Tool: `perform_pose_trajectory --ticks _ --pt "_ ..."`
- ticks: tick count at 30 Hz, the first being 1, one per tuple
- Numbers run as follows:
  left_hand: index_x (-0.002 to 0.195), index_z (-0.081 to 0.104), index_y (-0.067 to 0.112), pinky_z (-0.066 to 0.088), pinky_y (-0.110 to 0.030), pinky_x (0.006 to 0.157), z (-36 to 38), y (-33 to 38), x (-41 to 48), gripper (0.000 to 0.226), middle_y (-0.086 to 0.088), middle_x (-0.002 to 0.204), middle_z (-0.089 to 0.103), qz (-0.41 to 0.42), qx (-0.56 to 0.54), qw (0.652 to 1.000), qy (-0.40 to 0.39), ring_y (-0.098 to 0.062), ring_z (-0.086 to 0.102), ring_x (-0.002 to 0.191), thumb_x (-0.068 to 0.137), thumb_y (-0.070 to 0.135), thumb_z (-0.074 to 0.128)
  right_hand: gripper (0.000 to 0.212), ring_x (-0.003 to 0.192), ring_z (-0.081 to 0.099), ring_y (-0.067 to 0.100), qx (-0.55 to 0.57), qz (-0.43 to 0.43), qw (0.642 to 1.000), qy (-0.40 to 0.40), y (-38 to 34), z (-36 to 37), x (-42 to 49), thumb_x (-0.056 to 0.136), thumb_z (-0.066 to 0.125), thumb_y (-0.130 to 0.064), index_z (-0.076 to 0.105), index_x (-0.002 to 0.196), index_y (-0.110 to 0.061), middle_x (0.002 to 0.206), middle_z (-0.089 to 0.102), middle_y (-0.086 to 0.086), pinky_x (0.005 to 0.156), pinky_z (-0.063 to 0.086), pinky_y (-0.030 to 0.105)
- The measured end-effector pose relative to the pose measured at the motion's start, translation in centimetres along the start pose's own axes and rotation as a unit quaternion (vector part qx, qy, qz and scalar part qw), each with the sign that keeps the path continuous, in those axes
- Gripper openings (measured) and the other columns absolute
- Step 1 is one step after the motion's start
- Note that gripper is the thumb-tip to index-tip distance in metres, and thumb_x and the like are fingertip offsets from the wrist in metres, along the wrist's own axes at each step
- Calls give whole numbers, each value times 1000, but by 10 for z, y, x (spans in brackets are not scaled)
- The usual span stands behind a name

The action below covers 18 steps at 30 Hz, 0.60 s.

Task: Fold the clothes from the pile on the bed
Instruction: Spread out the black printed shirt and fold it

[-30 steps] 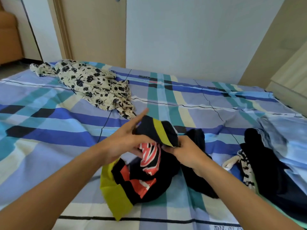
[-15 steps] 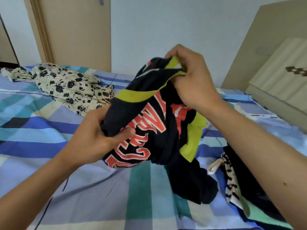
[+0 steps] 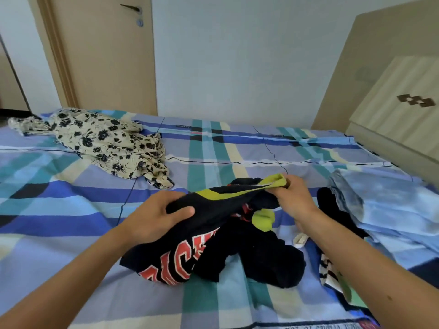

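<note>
In the head view, a black shirt with red lettering (image 3: 175, 260) is seen at the centre of the frame, bunched and partly lifted off the checked bed (image 3: 59, 210), with its lower part lying on the sheet. A fold of its dark cloth is gripped by the left hand (image 3: 154, 219), fingers curled round it and thumb on top. The yellow-green trim (image 3: 273, 182) is pinched by the right hand (image 3: 294, 200), fingers pressed together on it. The rest of the pile (image 3: 332, 203) lies right of centre, beside a pale blue garment (image 3: 392, 205). A floral garment (image 3: 107, 143) is spread at upper left, well apart. The shirt is judged light, soft and limp; sagging is expected wherever it is unsupported, so it is best taken along the trimmed edge and drawn flat
</note>
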State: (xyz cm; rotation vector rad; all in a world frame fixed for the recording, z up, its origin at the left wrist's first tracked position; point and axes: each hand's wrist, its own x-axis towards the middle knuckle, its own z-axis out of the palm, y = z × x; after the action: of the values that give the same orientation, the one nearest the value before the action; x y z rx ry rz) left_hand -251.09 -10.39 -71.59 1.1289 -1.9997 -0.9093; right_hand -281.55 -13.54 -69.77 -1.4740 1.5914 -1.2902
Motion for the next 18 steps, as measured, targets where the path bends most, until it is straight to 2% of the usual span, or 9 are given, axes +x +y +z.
perform_pose_trajectory --ticks 2,5,6,9,11,13,15,16,18 --pt "90 68 25 46 -22 70 6 2 -1 10 2 80 66 54 -13 995 80 -7 62 75 95 32 63 10 75 60 14 28 -28 999 10 -15 -6 0 89 67 -1 73 90 -8 81 69 4 67 50 21" --pt "95 67 18 50 -30 75 0 11 1 14 -1 86 65 97 -62 984 133 -17 64 84 94 31 62 4 71 54 13 14 -68 998 9 -38 -12 2 92 65 -6 67 88 -7 77 62 3 57 44 16" --pt "97 67 18 52 -32 77 -4 15 0 14 -2 88 66 112 -70 982 136 -20 66 87 93 29 61 7 70 52 14 1 -84 996 9 -45 -15 3 92 65 -7 64 86 -6 76 60 4 54 43 16" --pt "103 67 22 54 -25 80 -17 29 -5 16 1 99 67 137 -57 983 112 -16 66 96 91 33 65 5 74 50 17 -55 -144 988 16 -69 -26 4 92 61 -2 60 89 2 78 57 14 63 39 29" --pt "107 65 24 54 -26 84 -24 35 -10 26 4 110 63 139 0 986 96 -16 62 106 86 38 69 9 71 46 17 -65 -176 982 24 -82 -34 3 91 56 2 57 82 2 72 52 17 62 35 31" --pt "107 63 26 52 -27 86 -25 37 -17 31 11 111 62 117 39 989 81 -12 61 107 81 40 72 17 67 40 15 -59 -194 979 30 -88 -38 -1 90 51 6 52 74 -1 67 45 10 59 30 31" --pt "106 57 39 52 -18 85 -19 36 -26 34 22 104 66 66 12 997 32 1 63 98 76 37 75 15 69 42 17 -43 -185 982 20 -86 -40 -5 88 47 10 53 76 2 68 47 15 62 30 33" --pt "105 54 45 54 -18 81 -15 33 -30 40 20 100 68 35 -5 999 1 0 66 92 76 32 78 14 71 45 19 -37 -170 985 12 -82 -41 -7 88 46 9 56 80 5 71 50 23 65 32 34" --pt "111 43 40 58 -30 75 -9 20 -33 57 5 92 72 -36 4 998 -45 -11 70 82 73 27 83 17 72 52 24 -25 -114 993 -8 -68 -43 -9 90 45 5 62 86 4 78 57 31 68 39 39"
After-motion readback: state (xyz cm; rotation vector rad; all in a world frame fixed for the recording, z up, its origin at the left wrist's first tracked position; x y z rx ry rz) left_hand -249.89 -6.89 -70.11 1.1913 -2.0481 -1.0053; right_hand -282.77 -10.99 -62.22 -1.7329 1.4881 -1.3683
